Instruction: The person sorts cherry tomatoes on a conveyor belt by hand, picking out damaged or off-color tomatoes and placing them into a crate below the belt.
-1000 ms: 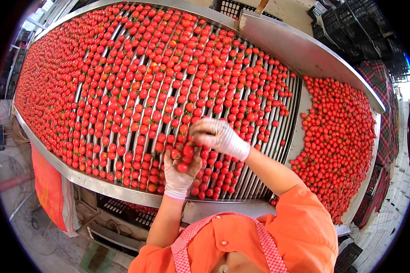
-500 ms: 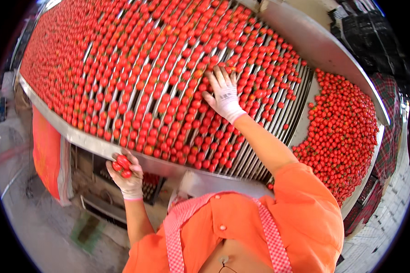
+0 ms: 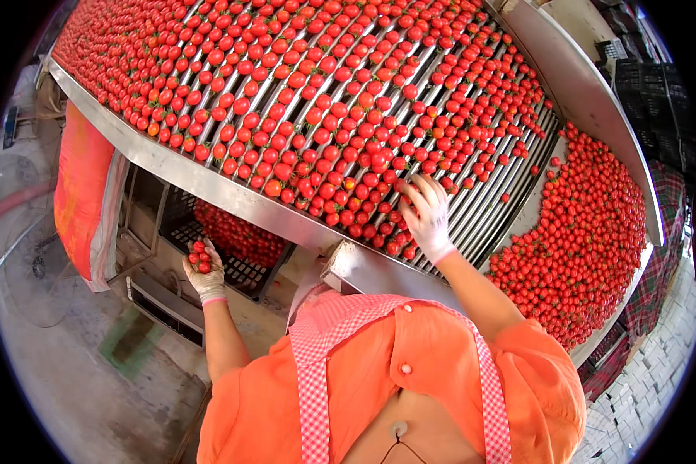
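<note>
My left hand (image 3: 209, 280), in a pale glove, holds several red tomatoes (image 3: 200, 256) in cupped fingers beside a black crate (image 3: 257, 281) of tomatoes below the conveyor. My right hand (image 3: 429, 220), also gloved, reaches onto the metal roller conveyor (image 3: 479, 220) near its front, its spread fingertips touching tomatoes (image 3: 400, 185) among the rows lying on the rollers.
A metal edge (image 3: 158, 174) runs along the conveyor's front, with a high side wall (image 3: 599, 139) at right. A dense tomato pile (image 3: 576, 255) lies beyond the rollers. An orange-red sack (image 3: 81, 197) stands at left, stacked black crates (image 3: 649, 108) at back right.
My hands have separated: the left moved down off the rollers with its tomatoes, while the right went farther over the rollers, then back toward the front edge. The view has shifted, showing more below the conveyor.
</note>
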